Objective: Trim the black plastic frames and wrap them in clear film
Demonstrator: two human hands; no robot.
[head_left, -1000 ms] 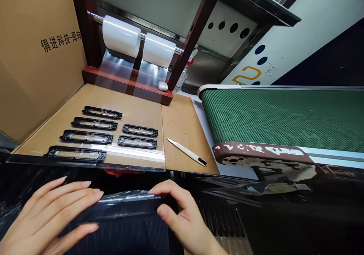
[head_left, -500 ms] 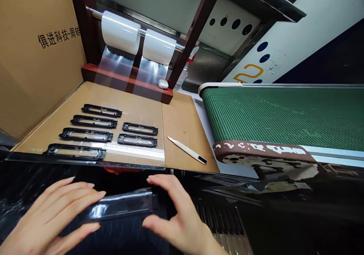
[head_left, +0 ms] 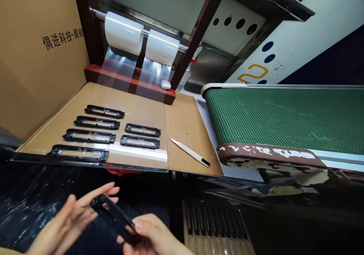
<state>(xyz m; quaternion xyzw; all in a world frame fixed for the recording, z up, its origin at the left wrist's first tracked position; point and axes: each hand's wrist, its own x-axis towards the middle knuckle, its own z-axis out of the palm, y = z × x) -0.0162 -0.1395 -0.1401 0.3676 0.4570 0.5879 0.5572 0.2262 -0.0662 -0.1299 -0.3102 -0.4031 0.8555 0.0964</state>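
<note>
Held up in front of my lap is a narrow black plastic frame (head_left: 118, 216) with a long slot, tilted down to the right. My right hand (head_left: 155, 235) pinches its lower right end between thumb and fingers. Fingers spread and thumb raised, my left hand (head_left: 78, 215) is beside the frame's upper left end; whether the fingers touch it I cannot tell. Several similar black frames (head_left: 98, 122) lie in two columns on the glass-topped cardboard work surface (head_left: 142, 112). A white-handled craft knife (head_left: 190, 151) rests to their right.
Two rolls of clear film (head_left: 124, 33) hang on a rod, strips drawn down over a red-brown bar (head_left: 113, 79). A white earbud case (head_left: 165, 84) sits on that bar. The green conveyor belt (head_left: 284, 114) runs at right. Below, a tray (head_left: 217, 228) holds several black parts.
The black frame has turned from lying level to steeply tilted. My right hand has moved down and left and closed on its end; my left hand has turned and opened.
</note>
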